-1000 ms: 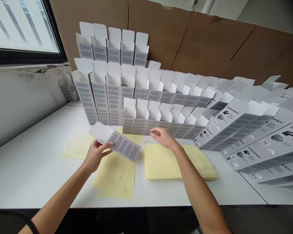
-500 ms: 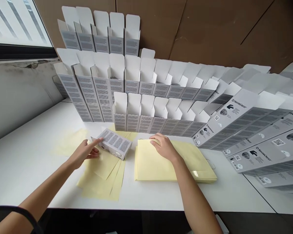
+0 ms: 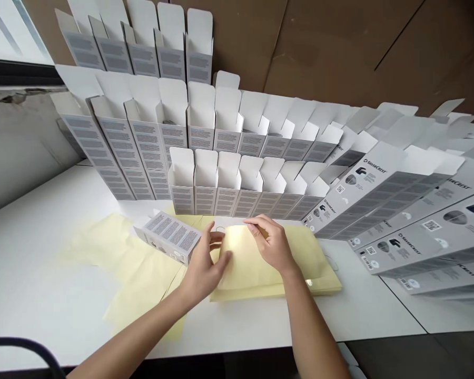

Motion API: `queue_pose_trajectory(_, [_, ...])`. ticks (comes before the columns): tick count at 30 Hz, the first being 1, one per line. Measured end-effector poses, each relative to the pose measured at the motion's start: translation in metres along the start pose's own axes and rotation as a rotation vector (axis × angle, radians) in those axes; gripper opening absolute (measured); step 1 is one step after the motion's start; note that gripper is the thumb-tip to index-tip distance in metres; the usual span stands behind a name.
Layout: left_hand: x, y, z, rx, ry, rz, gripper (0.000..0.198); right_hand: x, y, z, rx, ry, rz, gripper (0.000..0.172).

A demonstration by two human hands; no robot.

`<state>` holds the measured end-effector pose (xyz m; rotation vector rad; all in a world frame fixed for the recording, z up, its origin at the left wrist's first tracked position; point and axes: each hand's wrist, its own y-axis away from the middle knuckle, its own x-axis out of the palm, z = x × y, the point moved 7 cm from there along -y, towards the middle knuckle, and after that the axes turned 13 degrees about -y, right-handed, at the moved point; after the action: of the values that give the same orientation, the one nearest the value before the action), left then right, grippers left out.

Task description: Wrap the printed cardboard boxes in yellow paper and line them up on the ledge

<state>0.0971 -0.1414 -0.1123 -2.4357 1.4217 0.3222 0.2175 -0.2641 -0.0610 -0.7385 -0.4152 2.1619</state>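
Note:
A thick stack of pale yellow paper sheets (image 3: pixel 312 252) lies on the white table. My right hand (image 3: pixel 273 245) is over its far edge, thumb and fingertips pinched together on the top yellow sheet (image 3: pixel 248 263). At the stack's left edge is my left hand (image 3: pixel 205 263), its fingers curved and apart, with the thumb by the sheet's edge. Just left of that hand, a closed printed white carton (image 3: pixel 169 232) lies on its side and is partly covered by the hand. Loose yellow sheets (image 3: pixel 142 273) spread under and around this carton.
Rows of upright cartons with raised flaps (image 3: pixel 205 195) line the back of the table. More cartons (image 3: pixel 411 247) stand at the right. Behind them rises a brown cardboard wall (image 3: pixel 324 52). A black cable (image 3: pixel 27 343) curves at the lower left.
My left hand has left the carton and moved right to the yellow stack's edge. My right hand stays at the stack's far edge. The view has shifted slightly.

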Motion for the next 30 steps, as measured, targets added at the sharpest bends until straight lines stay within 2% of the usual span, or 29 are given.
queue_pose_trajectory(2, [0.006, -0.009, 0.018, -0.133, 0.156, 0.052, 0.074, -0.004, -0.001, -0.002, 0.003, 0.012, -0.025, 0.019])
queue_pose_trajectory(4, [0.008, -0.013, 0.030, -0.200, 0.271, 0.107, 0.073, -0.008, -0.002, -0.003, -0.006, 0.034, -0.057, 0.018])
queue_pose_trajectory(7, [0.008, -0.011, 0.033, -0.179, 0.347, 0.214, 0.065, -0.013, -0.004, -0.005, -0.028, 0.080, -0.100, 0.016])
queue_pose_trajectory(10, [0.009, -0.006, 0.030, -0.136, 0.325, 0.303, 0.061, -0.016, -0.005, -0.009, -0.048, 0.123, -0.128, 0.016])
queue_pose_trajectory(13, [0.007, -0.005, 0.032, -0.091, 0.250, 0.295, 0.059, -0.015, -0.006, -0.012, -0.071, 0.192, -0.141, 0.017])
queue_pose_trajectory(17, [0.005, -0.004, 0.038, -0.085, 0.258, 0.189, 0.054, -0.007, -0.003, 0.003, -0.213, 0.381, -0.175, 0.020])
queue_pose_trajectory(19, [0.006, -0.001, 0.039, -0.100, 0.327, 0.123, 0.052, 0.006, -0.001, 0.014, -0.253, 0.332, -0.066, 0.015])
queue_pose_trajectory(22, [0.009, 0.006, 0.037, -0.108, 0.421, 0.044, 0.049, 0.031, 0.005, 0.024, -0.209, 0.131, 0.205, 0.010])
queue_pose_trajectory(24, [0.010, 0.010, 0.035, -0.101, 0.443, 0.013, 0.049, 0.043, 0.009, 0.028, -0.172, 0.051, 0.321, 0.011])
queue_pose_trajectory(30, [0.007, 0.015, 0.035, -0.059, 0.385, -0.029, 0.046, 0.053, 0.011, 0.023, -0.148, 0.047, 0.370, 0.011])
